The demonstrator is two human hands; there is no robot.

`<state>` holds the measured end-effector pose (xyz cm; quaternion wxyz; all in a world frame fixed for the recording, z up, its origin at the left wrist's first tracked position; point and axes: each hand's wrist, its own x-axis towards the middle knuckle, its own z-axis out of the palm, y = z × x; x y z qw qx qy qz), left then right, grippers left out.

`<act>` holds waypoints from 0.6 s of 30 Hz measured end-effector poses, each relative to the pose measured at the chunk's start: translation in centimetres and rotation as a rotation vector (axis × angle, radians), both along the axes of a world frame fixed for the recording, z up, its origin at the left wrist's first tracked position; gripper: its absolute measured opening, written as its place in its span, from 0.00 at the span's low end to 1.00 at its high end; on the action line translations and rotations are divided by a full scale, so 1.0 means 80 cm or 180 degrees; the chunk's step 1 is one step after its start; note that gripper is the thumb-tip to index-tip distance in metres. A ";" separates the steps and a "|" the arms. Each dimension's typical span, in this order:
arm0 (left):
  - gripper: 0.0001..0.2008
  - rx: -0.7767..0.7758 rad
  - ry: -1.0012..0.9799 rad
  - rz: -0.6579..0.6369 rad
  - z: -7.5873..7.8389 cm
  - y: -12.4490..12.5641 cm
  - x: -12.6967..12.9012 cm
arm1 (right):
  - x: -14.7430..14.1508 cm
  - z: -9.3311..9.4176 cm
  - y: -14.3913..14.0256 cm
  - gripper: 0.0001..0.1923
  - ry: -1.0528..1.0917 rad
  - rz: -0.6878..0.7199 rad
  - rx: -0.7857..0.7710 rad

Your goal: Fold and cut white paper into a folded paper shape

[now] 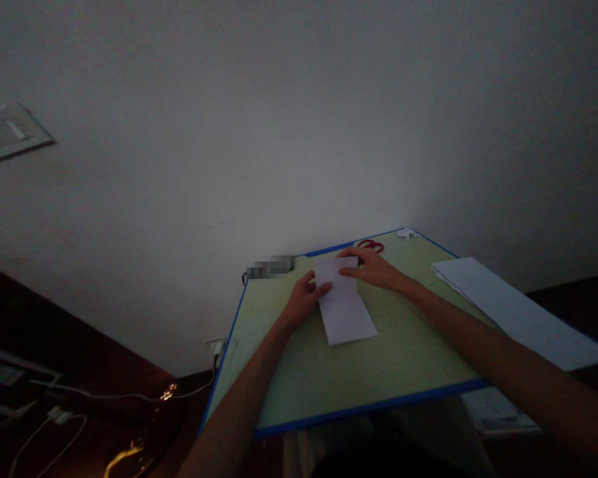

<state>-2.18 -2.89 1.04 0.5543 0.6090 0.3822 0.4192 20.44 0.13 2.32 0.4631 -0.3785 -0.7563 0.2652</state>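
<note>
I count one paper [347, 315], pinched by my left hand [303, 299] and right hand [373, 269]; one pair of scissors [373, 245] just beyond, partly obscured; one stack [511, 312] overhanging the table [403, 358].

White paper [346, 315] held, lower center of frame

Left hand [303, 297] pinches left edge; right hand [371, 269] grips upper right edge. Red-handled scissors [371, 245], paper scrap [407, 233] near table [303, 392] far edge. White sheets [518, 312] overhang right side. Wall switch [14, 133], upper left.
</note>
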 end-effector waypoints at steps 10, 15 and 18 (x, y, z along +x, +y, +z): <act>0.24 0.0023 -0.0167 0.0370 -0.005 0.006 -0.005 | -0.003 0.009 -0.012 0.10 -0.0306 0.0367 0.1187; 0.18 -0.0289 -0.0746 0.0411 0.000 0.008 -0.005 | -0.012 0.009 -0.024 0.11 -0.0450 0.0451 0.1313; 0.19 -0.0371 -0.0871 0.0416 0.003 0.009 -0.005 | -0.016 0.008 -0.025 0.10 -0.0260 0.0546 0.0989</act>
